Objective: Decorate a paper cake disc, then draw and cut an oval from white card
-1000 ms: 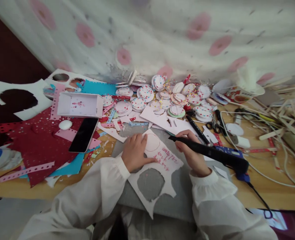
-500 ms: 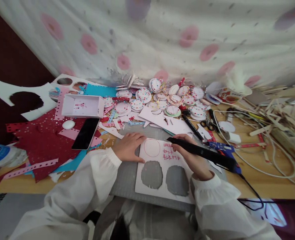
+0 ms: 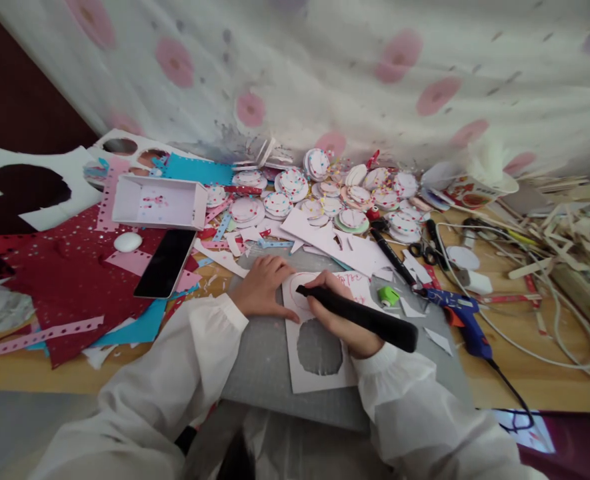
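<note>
Keep the white card sheet with a drawn pink circle (image 3: 319, 333), centre of frame on the grey cutting mat (image 3: 265, 360), pinned flat under the spread left hand (image 3: 265, 288) while tracing slowly with the black pen-shaped cutting tool (image 3: 357, 317) gripped tight in the curled right hand (image 3: 342, 317).

Black phone (image 3: 165, 263), blue glue gun (image 3: 462, 318), white tray (image 3: 158, 203), scissors (image 3: 423, 253)

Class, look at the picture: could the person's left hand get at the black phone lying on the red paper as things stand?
Probably yes. The left hand rests on the white sheet, holding nothing, and the phone lies uncovered just to its left, with only flat paper scraps between them.
</note>
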{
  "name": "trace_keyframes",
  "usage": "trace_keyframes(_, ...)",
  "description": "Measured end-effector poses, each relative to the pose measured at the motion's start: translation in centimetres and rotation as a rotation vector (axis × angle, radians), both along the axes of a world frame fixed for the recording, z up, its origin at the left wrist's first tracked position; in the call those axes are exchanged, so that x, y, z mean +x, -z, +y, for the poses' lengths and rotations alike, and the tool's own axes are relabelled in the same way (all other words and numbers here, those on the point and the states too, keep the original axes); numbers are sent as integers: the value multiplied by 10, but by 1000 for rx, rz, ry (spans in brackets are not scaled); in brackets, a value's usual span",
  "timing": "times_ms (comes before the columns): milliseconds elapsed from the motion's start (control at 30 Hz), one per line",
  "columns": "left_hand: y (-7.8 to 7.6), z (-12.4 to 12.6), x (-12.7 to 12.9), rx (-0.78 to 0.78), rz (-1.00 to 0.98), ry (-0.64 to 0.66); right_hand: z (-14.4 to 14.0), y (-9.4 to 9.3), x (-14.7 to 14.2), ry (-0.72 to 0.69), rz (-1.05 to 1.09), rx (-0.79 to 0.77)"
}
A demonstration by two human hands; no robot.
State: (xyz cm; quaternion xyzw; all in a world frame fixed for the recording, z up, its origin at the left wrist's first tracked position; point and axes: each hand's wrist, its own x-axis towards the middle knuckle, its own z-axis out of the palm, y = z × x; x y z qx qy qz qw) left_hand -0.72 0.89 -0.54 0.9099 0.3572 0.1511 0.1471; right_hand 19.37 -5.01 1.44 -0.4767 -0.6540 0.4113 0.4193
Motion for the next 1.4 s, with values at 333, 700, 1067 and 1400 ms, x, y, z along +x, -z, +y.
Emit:
trace_keyframes(333, 3, 1, 0, -21, -61, 13, 1, 9, -7, -5, -173, -6)
trace_keyframes(700, 3, 1, 0, -23, -48, 16, -1, 19, -5, -51, -228, 60)
trace_keyframes(1067, 3, 2, 1, -47, -23, 6, 1, 21, -8, -156, -254, 80)
trace_keyframes(1400, 6, 3, 0, -17, -45, 6, 1, 18, -5, -115, -234, 27)
